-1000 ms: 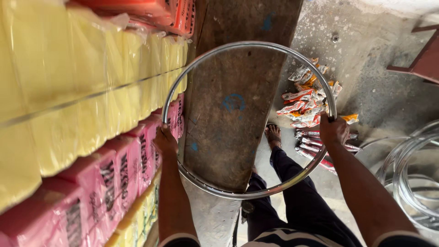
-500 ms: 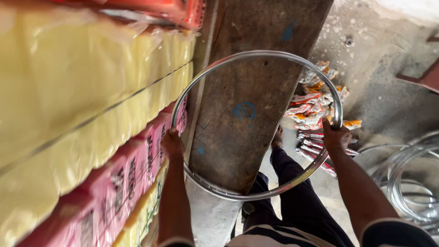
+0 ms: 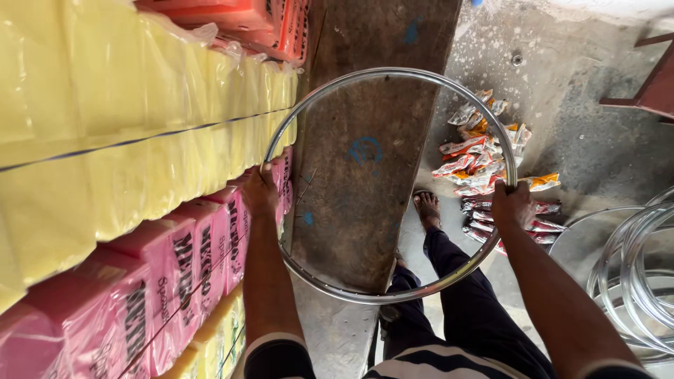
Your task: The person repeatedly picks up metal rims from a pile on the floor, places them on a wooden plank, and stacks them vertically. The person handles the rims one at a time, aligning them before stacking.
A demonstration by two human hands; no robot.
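Nearest, the person's dark-trousered legs (image 3: 456,316) and a sandalled foot (image 3: 426,208) stand on the concrete floor (image 3: 562,126). Above them both hands clasp a bare metal wheel rim (image 3: 390,74) – the left hand (image 3: 261,191) closed on it at nine o'clock, the right hand (image 3: 511,205) at three o'clock – holding it level over a worn wooden plank (image 3: 365,161). It carries no spokes, so the work looks early. More rims (image 3: 635,260) lie at four o'clock, packets (image 3: 484,158) at two o'clock, wrapped yellow and pink stacks (image 3: 140,154) at nine o'clock.
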